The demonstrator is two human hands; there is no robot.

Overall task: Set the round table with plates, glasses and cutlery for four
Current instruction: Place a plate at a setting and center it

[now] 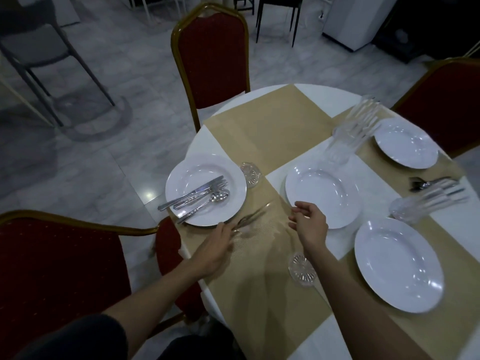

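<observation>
The left hand, low and left of centre, grips the near ends of the blurred cutlery, as well as the smear lets me read it. These pieces lie across the beige runner, just below the left plate. The right hand hovers beside the centre plate with its fingers loosely curled and nothing in them.

Steel cutlery is stiff, thin and slick. A bundle will probably fan out or slide unless it is pinched at the handles, near the balance point. I would lift each piece by the handle and keep fingers off the tines and the blade.

The plates look like glazed china: fairly heavy, smooth and easy to chip. They are best taken at the rim with a thumb on top.

The glasses are ribbed, clear and brittle, and should be held low on the wall.

The left plate holds a cutlery set of a knife, forks and a spoon. The centre plate, the upper-right plate and the lower-right plate show bare white faces.

One glass stands touching or just beside the left plate. Another stands by the right forearm. A stack of glasses blurs at the upper right. More cutlery lies at the bench edge on the right.
</observation>
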